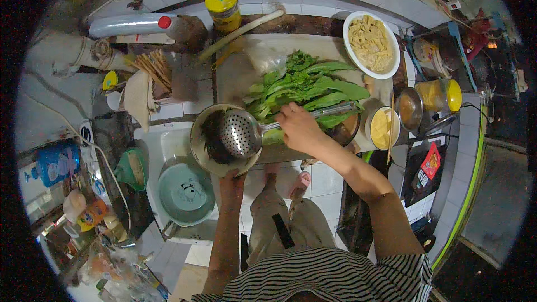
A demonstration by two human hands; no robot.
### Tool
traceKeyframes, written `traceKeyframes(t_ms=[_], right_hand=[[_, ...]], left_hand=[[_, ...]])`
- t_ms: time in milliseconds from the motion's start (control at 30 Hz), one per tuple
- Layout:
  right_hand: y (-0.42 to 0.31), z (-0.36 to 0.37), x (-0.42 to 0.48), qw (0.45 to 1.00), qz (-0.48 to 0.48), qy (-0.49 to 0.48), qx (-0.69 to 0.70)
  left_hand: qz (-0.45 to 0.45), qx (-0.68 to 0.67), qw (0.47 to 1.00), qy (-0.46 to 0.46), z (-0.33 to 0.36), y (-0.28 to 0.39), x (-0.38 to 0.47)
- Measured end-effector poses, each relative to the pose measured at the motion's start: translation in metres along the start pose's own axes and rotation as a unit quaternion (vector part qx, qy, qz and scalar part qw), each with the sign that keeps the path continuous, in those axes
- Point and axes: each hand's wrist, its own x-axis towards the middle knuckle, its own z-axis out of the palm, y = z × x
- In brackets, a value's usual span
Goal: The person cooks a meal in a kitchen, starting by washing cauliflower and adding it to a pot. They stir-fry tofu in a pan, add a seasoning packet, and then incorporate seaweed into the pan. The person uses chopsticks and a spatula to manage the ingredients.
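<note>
My left hand (pixel 233 178) grips the near rim of a cream-coloured bowl (pixel 199 151). Dark food (pixel 213 134) lies inside it; what kind, I cannot tell. My right hand (pixel 298 128) is closed around the handle of a perforated metal skimmer ladle (pixel 240 134). The ladle's head sits within the bowl's opening, over part of the dark food. Beyond my right hand, a heap of leafy green vegetables (pixel 323 82) covers the middle of the worktop (pixel 235 79). A dark round vessel (pixel 347 130) shows partly behind my right forearm.
Left of the bowl, a pale green basin (pixel 184 193) stands in the sink (pixel 147 138). On the right are a white bowl of strips of food (pixel 373 46), a bowl of yellow slices (pixel 381 128) with chopsticks (pixel 392 121) across it, and a metal bowl (pixel 409 109). A yellow-lidded jar (pixel 222 8) stands behind.
</note>
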Motion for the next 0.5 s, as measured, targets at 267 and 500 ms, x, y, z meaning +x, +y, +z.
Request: traceKeyframes(t_ms=[267, 500], right_hand=[[0.004, 0.005, -0.011, 0.996, 0.043, -0.030, 0.079], [0.014, -0.017, -0.014, 0.983, 0.002, 0.097, 0.156]], left_hand=[[0.043, -0.014, 0.999, 0.009, 0.031, 0.017, -0.020], [0.080, -0.026, 0.996, -0.011, 0.018, 0.023, -0.024]])
